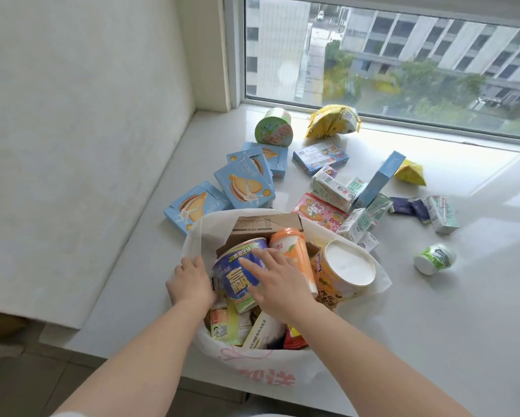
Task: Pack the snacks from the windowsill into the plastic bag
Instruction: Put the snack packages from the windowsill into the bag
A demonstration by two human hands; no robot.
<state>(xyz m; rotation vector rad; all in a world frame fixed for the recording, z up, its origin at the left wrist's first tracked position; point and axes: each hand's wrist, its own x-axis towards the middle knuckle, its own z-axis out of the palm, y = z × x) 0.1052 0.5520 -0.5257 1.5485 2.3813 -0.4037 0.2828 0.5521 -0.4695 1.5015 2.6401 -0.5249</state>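
Observation:
A white plastic bag (252, 368) with pink print stands open on the windowsill's front edge. Inside lie a blue noodle cup (237, 279), an orange drink cup (294, 254), a yellow cup with a white lid (347, 267), a brown carton (261, 224) and flat packets. My left hand (189, 281) grips the bag's left rim. My right hand (279, 281) rests with straight fingers on the blue noodle cup. On the sill behind lie blue biscuit boxes (243, 185), a green cup (273, 127), yellow pouches (332, 120), milk cartons (333, 188) and a pink pack (315, 210).
A small white-green bottle (434, 258) lies to the right of the bag. Dark sachets (409, 207) and a carton (442, 213) sit further right. The window (388, 55) closes the far side, a white wall (87, 115) the left. The sill (433, 326) drops off at the front.

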